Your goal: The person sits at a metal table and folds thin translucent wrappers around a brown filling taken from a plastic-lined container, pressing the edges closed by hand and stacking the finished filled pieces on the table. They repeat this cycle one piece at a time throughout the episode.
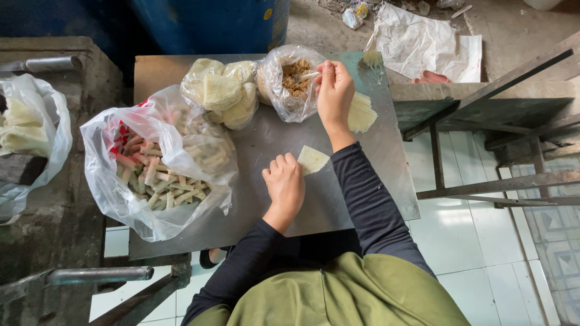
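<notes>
At the far edge of the metal bench (386, 181), your right hand (334, 90) has its grip closed on a small spoon (309, 75), tip dipped into the open bag of brown filling (290, 81). The wrapper (313, 159) lies flat nearer you, straight back along your right forearm from the spoon, so filling to wrapper is a short pull toward your body, w/ no sideways shift to speak of. The wrapper sits corner-on, long diagonal running far-right to near-left. Your left hand (284, 184) is the nearer one: curled, knuckles up, fingertips touching the wrapper's left edge, pinning it, not lifting. Right arm is stretched far, wrist bent down over the bag; left elbow tucked. A stack of spare wrappers (362, 113) sits just right of your right wrist.
</notes>
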`<state>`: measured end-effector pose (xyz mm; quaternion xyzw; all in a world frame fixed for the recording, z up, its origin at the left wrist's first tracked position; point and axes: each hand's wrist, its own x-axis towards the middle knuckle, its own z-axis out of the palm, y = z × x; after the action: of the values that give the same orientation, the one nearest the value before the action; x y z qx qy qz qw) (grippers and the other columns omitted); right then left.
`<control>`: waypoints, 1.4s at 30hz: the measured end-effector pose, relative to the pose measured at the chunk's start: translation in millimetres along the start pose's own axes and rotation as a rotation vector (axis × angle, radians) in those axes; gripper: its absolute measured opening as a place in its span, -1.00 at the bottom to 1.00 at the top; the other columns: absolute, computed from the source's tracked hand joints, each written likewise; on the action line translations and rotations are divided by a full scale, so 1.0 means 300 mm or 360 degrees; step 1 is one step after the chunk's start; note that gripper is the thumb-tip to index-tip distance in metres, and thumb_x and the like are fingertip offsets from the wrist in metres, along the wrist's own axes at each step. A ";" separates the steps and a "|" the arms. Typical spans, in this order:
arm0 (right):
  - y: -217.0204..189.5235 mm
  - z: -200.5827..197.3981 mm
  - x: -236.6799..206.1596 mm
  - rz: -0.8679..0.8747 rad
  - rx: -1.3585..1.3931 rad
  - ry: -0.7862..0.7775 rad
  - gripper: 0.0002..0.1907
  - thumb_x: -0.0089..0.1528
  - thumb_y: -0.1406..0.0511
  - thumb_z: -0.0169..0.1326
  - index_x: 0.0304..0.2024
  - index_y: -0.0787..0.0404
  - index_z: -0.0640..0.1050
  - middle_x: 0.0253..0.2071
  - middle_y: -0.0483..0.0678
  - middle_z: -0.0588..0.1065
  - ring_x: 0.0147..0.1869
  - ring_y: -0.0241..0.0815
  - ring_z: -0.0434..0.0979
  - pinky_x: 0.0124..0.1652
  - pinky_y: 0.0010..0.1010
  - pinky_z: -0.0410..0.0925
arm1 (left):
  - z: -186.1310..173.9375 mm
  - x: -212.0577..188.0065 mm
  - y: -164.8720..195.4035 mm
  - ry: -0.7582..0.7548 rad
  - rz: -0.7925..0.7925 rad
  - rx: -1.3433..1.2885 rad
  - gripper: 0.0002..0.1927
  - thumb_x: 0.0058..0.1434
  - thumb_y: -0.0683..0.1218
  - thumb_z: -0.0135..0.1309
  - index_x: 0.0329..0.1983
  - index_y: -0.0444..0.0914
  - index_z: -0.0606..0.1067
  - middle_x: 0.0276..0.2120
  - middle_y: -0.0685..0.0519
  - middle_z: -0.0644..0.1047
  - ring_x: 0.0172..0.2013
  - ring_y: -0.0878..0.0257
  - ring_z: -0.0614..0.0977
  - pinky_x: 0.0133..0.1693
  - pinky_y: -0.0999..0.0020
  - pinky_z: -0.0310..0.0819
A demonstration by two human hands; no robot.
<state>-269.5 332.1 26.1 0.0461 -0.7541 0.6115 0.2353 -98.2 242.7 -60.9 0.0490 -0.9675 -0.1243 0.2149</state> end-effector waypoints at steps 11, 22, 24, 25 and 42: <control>-0.003 -0.046 -0.018 -0.0297 0.0097 -0.0045 -0.76 0.49 0.26 -0.04 -0.18 0.25 0.55 -0.38 -0.19 0.50 -0.37 -0.46 0.42 -0.37 -0.60 0.33 | -0.069 0.015 0.003 -0.0060 -0.0070 -0.1156 -0.80 0.22 -0.21 0.15 -0.14 -0.35 0.43 -0.28 -0.15 0.54 -0.31 -0.12 0.58 -0.30 0.06 0.45; -0.006 -0.011 -0.015 0.0015 0.0071 0.0039 -0.71 0.47 0.23 -0.07 -0.23 0.26 0.56 -0.47 -0.17 0.49 -0.47 -0.47 0.40 -0.44 -0.57 0.32 | -0.177 0.049 -0.072 -0.0363 -0.0374 -0.1462 -0.78 0.20 -0.23 0.18 -0.10 -0.36 0.48 -0.31 -0.08 0.64 -0.35 0.17 0.70 -0.27 0.32 0.57; -0.004 -0.023 -0.007 0.0171 0.0343 0.0032 -0.72 0.46 0.24 -0.07 -0.24 0.27 0.55 -0.47 -0.17 0.47 -0.49 -0.46 0.38 -0.49 -0.54 0.28 | -0.186 0.046 -0.081 -0.0403 -0.0399 -0.1463 -0.76 0.20 -0.22 0.18 -0.08 -0.36 0.48 -0.29 -0.08 0.65 -0.33 0.18 0.72 -0.26 0.33 0.58; -0.004 -0.034 -0.009 0.0255 0.0477 0.0027 -0.72 0.45 0.24 -0.08 -0.24 0.28 0.54 -0.47 -0.17 0.46 -0.50 -0.45 0.37 -0.52 -0.52 0.27 | -0.193 0.041 -0.091 -0.0424 -0.0400 -0.1459 -0.75 0.20 -0.22 0.18 -0.07 -0.36 0.48 -0.28 -0.08 0.65 -0.32 0.19 0.72 -0.26 0.34 0.58; 0.136 -0.359 -0.473 0.0922 0.0942 -0.0449 -0.74 0.46 0.21 -0.03 -0.13 0.28 0.56 -0.34 -0.12 0.48 -0.36 -0.37 0.41 -0.35 -0.53 0.33 | -0.201 0.038 -0.163 -0.0453 -0.0559 -0.1475 -0.75 0.18 -0.18 0.21 -0.10 -0.36 0.52 -0.32 -0.05 0.67 -0.34 0.24 0.73 -0.28 0.37 0.58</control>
<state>-126.3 412.8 -53.8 -0.0190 -0.5528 0.8297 -0.0746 -80.6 180.5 -16.2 0.0931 -0.8077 -0.5795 0.0561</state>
